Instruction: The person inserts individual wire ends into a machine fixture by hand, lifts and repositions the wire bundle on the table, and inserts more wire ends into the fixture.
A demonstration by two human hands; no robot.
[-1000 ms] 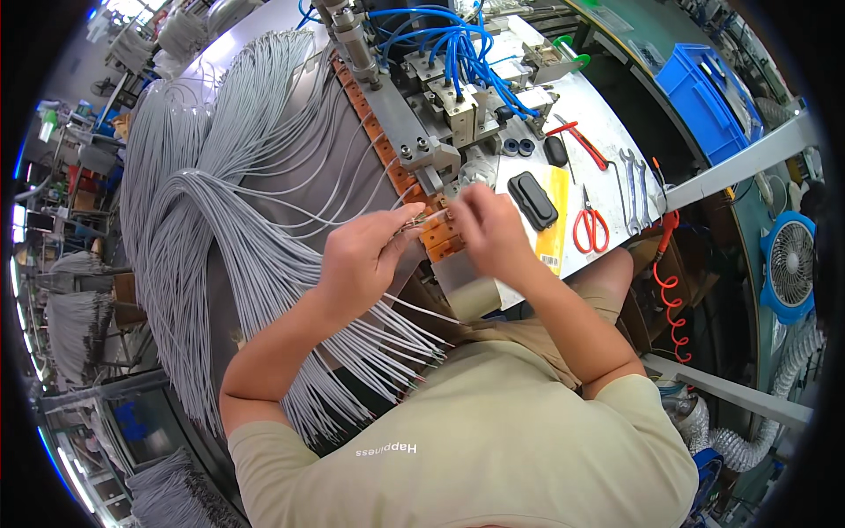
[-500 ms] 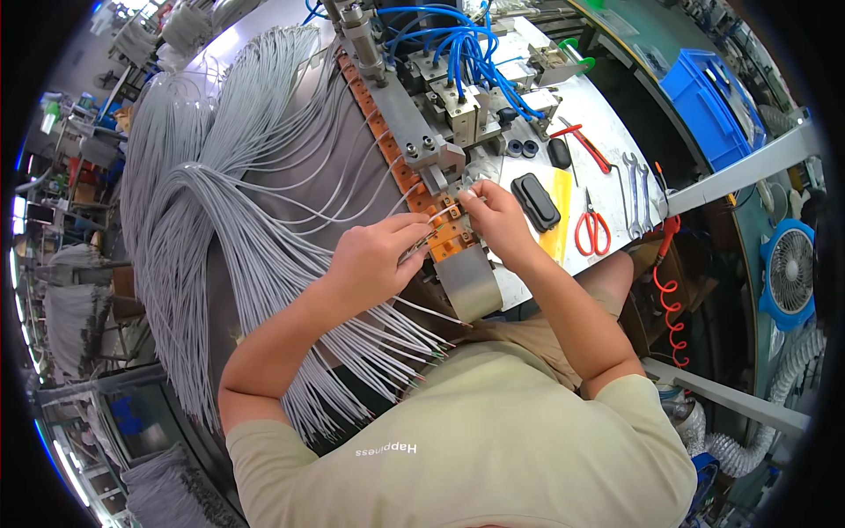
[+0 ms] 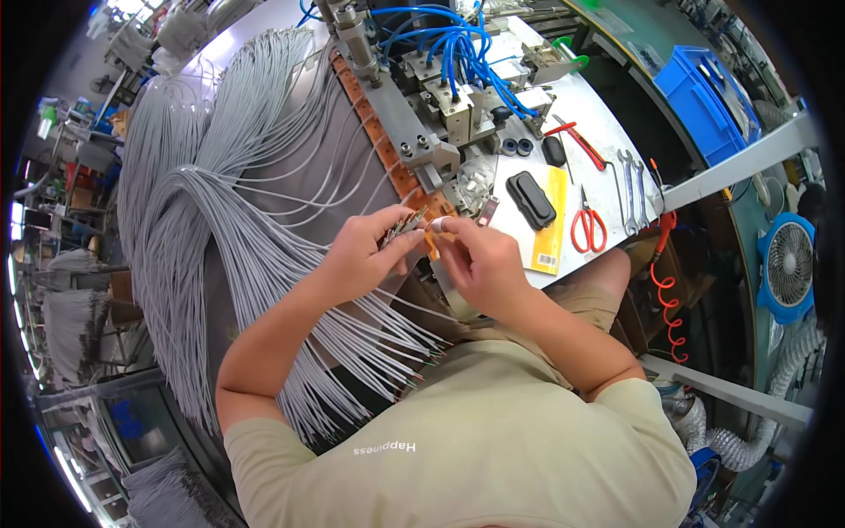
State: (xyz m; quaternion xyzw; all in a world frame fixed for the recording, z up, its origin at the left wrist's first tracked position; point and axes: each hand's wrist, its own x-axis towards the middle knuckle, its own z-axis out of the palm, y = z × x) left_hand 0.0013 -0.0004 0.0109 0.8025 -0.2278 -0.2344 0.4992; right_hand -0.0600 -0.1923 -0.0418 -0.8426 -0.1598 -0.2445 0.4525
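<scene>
On the tabletop (image 3: pixel 607 150) to my right lies a flat yellow card (image 3: pixel 551 231), long and narrow, with a small white barcode label (image 3: pixel 547 261) at its near end. A black oblong case (image 3: pixel 530 199) lies across its far half. I see no signs or screens clearly.

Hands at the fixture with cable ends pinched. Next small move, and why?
Probably the right hand picks one wire tip from the fanned grey cable ends in the left hand and carries it to the orange strip on the fixture. Both hands meet just short of that strip, the tips point toward it, and many more loose cables hang below.
</scene>
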